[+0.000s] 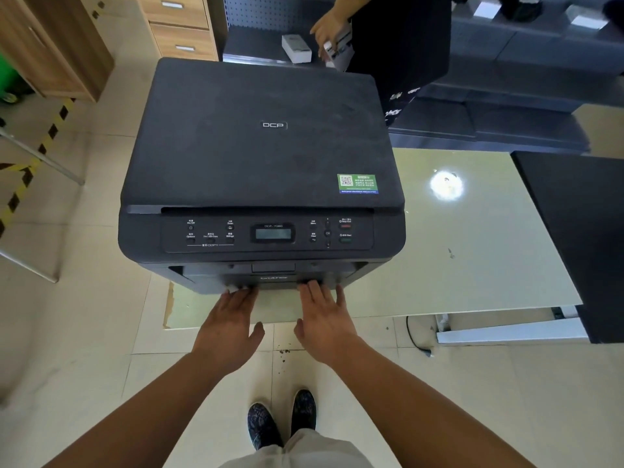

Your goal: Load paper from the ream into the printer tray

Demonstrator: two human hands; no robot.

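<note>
A dark grey printer [263,157] stands at the left end of a pale green table [472,251], its lid closed. Its tray front [273,280] sits low at the near face, flush with the body. My left hand [229,325] and my right hand [326,324] are flat, palms down, fingers stretched forward. Their fingertips touch the lower front edge of the tray, left and right of its middle. Neither hand holds anything. No ream of paper shows in view.
Another person in black [398,38] stands behind the printer handling white boxes [296,49] on a dark shelf. A black panel [580,231] lies on the table's right. Wooden drawers [179,25] stand far left. Striped tape [30,170] marks the tiled floor.
</note>
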